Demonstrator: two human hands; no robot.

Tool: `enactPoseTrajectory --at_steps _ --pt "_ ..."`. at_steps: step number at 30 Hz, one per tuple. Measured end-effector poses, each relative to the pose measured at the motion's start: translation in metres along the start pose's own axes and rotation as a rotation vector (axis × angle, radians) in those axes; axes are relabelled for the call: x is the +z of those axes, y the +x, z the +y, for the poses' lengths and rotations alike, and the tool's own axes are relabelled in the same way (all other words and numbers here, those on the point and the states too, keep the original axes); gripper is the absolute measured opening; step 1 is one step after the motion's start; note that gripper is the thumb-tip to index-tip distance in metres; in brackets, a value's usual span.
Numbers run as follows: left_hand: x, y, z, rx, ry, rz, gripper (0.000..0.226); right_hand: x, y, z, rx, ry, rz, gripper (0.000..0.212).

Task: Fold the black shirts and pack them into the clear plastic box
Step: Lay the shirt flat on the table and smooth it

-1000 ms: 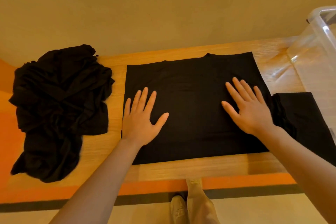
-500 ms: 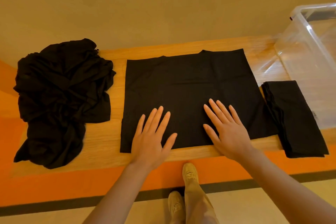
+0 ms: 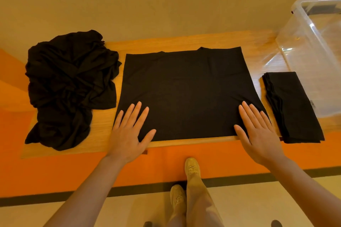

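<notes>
A black shirt [image 3: 186, 90] lies flat as a wide rectangle in the middle of the wooden table. My left hand [image 3: 129, 132] rests flat on its near left corner, fingers spread. My right hand [image 3: 258, 132] rests flat on its near right corner, fingers straight. A heap of crumpled black shirts [image 3: 68, 86] sits at the left. A folded stack of black shirts [image 3: 293, 107] lies at the right, beside the clear plastic box [image 3: 313, 46] at the far right.
The wooden table [image 3: 184, 41] has an orange front edge [image 3: 166, 167] and stands against a beige wall. My legs and shoes [image 3: 191, 167] are below the edge, on a pale floor.
Both hands slid toward me over the shirt, then spread apart to its near left and right corners. The view shifted slightly left and down.
</notes>
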State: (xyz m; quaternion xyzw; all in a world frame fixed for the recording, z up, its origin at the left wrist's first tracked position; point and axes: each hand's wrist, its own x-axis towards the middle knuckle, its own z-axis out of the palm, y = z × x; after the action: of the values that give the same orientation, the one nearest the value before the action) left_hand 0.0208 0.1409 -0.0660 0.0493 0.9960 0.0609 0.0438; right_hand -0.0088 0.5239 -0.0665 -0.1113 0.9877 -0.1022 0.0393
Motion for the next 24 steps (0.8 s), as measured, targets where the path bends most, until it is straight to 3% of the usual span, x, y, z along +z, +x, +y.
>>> enactPoseTrajectory --at_steps 7,11,15,19,21,24 --pt "-0.001 -0.020 -0.015 0.071 -0.002 0.018 0.075 0.001 -0.021 0.008 -0.121 0.002 0.042 0.084" --pt "0.003 -0.039 -0.027 0.184 -0.032 0.091 0.073 -0.003 -0.021 0.022 -0.197 -0.003 0.097 0.062" --pt "0.002 -0.056 -0.035 0.272 0.023 0.205 0.058 -0.005 -0.026 0.031 -0.236 0.070 0.145 0.070" --pt "-0.002 -0.071 -0.036 0.339 0.017 0.266 0.045 -0.013 -0.028 0.037 -0.293 0.116 0.151 0.059" --pt "-0.006 -0.079 -0.037 0.317 0.007 0.283 0.041 -0.017 -0.032 0.044 -0.331 0.113 0.145 0.040" --pt "-0.011 -0.089 -0.041 0.220 -0.064 0.275 0.038 -0.027 -0.040 0.054 -0.289 0.181 0.072 0.044"
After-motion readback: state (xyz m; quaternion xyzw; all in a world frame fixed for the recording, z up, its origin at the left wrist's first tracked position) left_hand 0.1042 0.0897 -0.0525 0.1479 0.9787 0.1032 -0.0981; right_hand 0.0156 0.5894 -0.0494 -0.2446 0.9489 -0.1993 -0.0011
